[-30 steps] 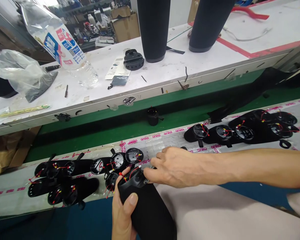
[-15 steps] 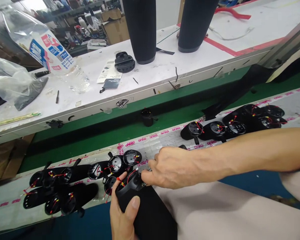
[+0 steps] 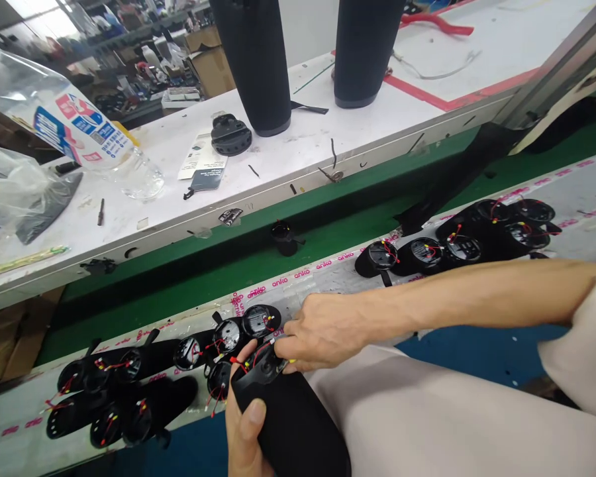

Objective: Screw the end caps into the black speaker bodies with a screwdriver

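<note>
My left hand (image 3: 248,430) is wrapped round a black fabric-covered cylinder (image 3: 298,424), its thumb on the near side below the rim. The cylinder leans across my lap, with its open end up and red wires (image 3: 238,362) coming out. My right hand (image 3: 318,331) is at the right side of that open end, its fingers curled together. A bit of something yellow shows under these fingers, too small to name. Just beyond the hands, black cylinders with wires (image 3: 261,321) lie on the strip with pink print (image 3: 298,273).
More wired black cylinders lie at left (image 3: 142,421) and right (image 3: 427,253). On the white bench (image 3: 169,212) are a plastic bottle (image 3: 87,126), a black cap-like part (image 3: 231,134), a paper tag (image 3: 198,159) and two tall black cylinders (image 3: 258,73). A small black part (image 3: 284,238) is on the green surface.
My right hand has shifted slightly at the cylinder's opening, and a yellow bit now shows beneath its fingers. My left hand keeps its hold. The bench appears shifted left in view.
</note>
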`<control>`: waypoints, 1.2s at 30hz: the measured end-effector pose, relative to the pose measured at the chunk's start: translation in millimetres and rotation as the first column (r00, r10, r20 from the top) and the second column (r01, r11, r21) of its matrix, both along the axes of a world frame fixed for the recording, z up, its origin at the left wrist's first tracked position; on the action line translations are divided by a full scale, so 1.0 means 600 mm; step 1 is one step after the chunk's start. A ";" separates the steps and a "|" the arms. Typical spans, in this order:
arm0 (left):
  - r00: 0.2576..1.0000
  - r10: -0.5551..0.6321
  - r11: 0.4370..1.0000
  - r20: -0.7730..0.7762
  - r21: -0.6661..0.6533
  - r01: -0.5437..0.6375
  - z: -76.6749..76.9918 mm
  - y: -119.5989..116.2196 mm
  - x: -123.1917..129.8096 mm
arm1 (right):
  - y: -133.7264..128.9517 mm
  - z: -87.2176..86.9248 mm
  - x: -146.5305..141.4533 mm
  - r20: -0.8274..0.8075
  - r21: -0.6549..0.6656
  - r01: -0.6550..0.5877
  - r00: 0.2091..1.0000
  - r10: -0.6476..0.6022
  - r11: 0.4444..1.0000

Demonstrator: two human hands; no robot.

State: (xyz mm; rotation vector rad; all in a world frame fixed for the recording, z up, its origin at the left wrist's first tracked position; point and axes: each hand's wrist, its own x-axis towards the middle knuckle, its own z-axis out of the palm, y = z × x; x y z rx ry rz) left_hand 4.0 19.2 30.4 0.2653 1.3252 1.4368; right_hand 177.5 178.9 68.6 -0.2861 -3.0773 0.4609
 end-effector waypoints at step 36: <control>0.928 0.093 0.981 0.361 0.123 -0.146 -0.087 0.016 0.020 | -0.041 -0.117 0.065 0.268 -0.963 0.240 0.906 -0.327 -0.124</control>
